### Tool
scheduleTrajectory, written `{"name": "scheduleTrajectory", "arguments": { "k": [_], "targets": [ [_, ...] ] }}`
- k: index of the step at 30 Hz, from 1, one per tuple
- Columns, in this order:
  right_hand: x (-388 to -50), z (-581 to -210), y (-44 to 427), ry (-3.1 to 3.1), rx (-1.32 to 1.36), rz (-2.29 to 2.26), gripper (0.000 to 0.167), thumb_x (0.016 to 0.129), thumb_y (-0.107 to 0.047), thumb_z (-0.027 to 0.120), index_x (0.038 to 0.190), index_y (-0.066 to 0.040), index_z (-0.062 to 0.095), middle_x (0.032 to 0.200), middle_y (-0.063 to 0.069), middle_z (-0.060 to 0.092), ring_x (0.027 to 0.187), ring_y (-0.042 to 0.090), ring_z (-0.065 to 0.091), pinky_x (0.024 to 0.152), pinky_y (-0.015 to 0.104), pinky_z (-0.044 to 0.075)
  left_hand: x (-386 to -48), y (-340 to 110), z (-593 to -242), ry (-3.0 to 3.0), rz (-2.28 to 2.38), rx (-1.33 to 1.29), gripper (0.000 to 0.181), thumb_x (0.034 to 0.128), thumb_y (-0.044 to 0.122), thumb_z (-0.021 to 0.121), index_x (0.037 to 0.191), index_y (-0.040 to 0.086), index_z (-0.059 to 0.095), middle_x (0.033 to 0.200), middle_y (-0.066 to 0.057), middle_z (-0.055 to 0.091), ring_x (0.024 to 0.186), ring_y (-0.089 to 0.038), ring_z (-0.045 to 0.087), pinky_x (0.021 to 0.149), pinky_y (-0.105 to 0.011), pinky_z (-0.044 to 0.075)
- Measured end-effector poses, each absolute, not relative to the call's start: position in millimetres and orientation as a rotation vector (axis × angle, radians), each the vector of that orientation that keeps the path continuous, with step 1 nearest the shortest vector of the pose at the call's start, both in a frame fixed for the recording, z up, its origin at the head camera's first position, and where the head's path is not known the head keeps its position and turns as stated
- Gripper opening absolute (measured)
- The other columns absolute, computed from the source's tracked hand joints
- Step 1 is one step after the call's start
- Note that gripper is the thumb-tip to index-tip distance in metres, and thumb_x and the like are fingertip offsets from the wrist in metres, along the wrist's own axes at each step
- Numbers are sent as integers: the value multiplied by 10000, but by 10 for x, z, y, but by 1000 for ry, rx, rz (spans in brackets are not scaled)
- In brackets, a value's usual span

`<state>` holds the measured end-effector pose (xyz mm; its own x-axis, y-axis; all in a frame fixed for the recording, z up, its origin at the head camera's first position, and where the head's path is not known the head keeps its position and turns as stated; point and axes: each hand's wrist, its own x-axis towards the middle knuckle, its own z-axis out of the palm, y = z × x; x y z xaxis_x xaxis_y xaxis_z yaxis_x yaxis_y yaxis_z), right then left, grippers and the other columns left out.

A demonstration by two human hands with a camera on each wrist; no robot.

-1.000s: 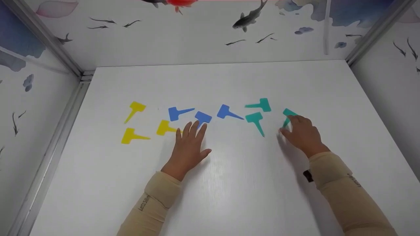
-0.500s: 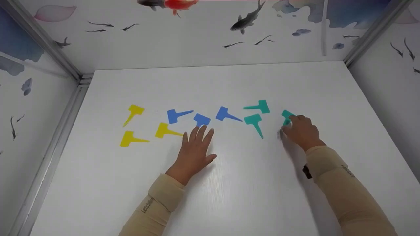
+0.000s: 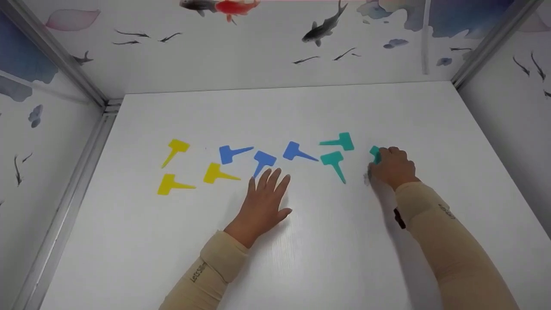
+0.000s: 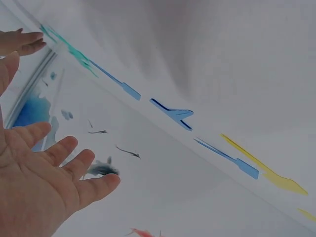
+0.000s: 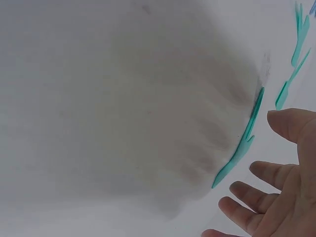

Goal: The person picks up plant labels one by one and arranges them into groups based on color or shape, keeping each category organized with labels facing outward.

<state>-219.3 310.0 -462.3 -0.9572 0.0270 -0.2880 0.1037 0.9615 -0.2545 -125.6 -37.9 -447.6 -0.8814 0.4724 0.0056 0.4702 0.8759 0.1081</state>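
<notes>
Three yellow T-shaped plant labels (image 3: 213, 173), three blue plant labels (image 3: 264, 158) and three green ones lie flat on the white table. My left hand (image 3: 262, 206), its fingers spread, hovers just in front of the middle blue label and holds nothing. At the right, my right hand (image 3: 391, 167) partly covers the outermost green plant label (image 3: 375, 152) in the head view. The right wrist view shows that label (image 5: 243, 146) lying on the surface, with loosely bent fingers (image 5: 269, 174) over it and apart from it.
White panels printed with fish (image 3: 325, 26) rise behind and beside the table (image 3: 275, 116). Metal rails (image 3: 73, 193) run along the left side. A small grey smudge (image 3: 366, 177) marks the tabletop by my right hand.
My left hand has drawn back towards me and to the right, uncovering the middle blue label. My right hand has shifted slightly and covers more of the green label. The head view has tilted a little.
</notes>
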Motion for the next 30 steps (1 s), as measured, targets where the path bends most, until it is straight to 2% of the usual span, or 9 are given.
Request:
{"name": "scheduleTrajectory", "arguments": {
  "k": [11,24,30],
  "targets": [
    [-2311,-4618,3165,2829,78,-340,595,957,-281,440,1396,109,340,1369,348,343,1246,512,325,962,680,342,-1243,-352,-4483,3006,154,768,754,899,462,627,1514,164,308,1559,-110,284,1424,-321,251,1100,-578,275],
    [-2438,-4623,3251,2724,110,-371,679,948,-332,445,1420,131,292,1389,371,245,1273,512,261,1012,652,325,-1242,-351,-4490,3006,133,773,756,897,484,619,1514,174,312,1561,-107,285,1428,-320,248,1098,-578,276],
    [-2483,-4643,3261,2727,110,-399,655,934,-302,484,1403,127,326,1327,356,304,1230,499,301,1012,644,332,-1241,-347,-4494,3002,144,773,751,898,478,621,1512,172,318,1560,-104,289,1429,-315,249,1096,-575,284]
  ]
}}
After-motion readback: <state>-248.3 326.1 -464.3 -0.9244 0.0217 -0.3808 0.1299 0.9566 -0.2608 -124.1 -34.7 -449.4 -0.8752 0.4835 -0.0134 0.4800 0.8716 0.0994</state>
